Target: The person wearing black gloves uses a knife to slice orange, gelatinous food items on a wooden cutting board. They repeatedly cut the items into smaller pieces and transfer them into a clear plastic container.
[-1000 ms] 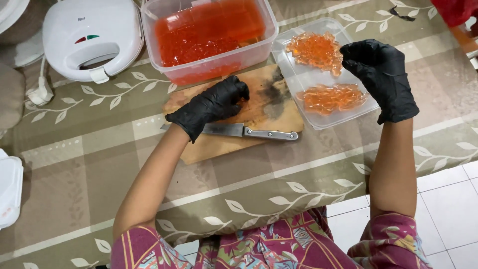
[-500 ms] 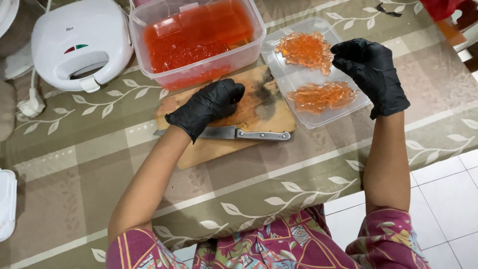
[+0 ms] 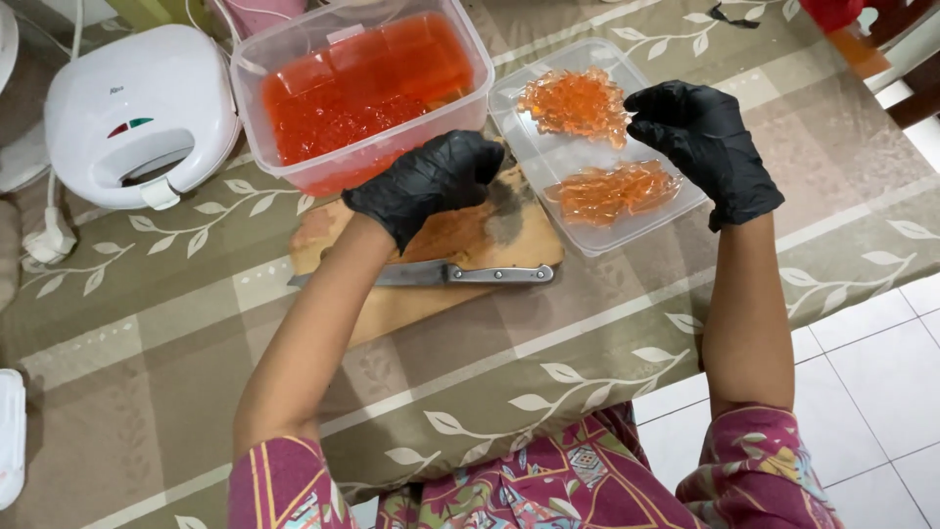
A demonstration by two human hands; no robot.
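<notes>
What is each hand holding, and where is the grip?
Cannot be told: left hand is curled over the cutting board, right hand over the clear tray.

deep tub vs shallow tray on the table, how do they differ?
The deep tub is tall-walled and filled with a solid red-orange jelly mass; the shallow tray is low-rimmed and holds two separate heaps of cut orange pieces. The tub sits behind the wooden cutting board; the tray lies at the board's right end. The right hand hovers over the tray, the left hand in front of the tub. Both are clear plastic, with no lids on.
</notes>
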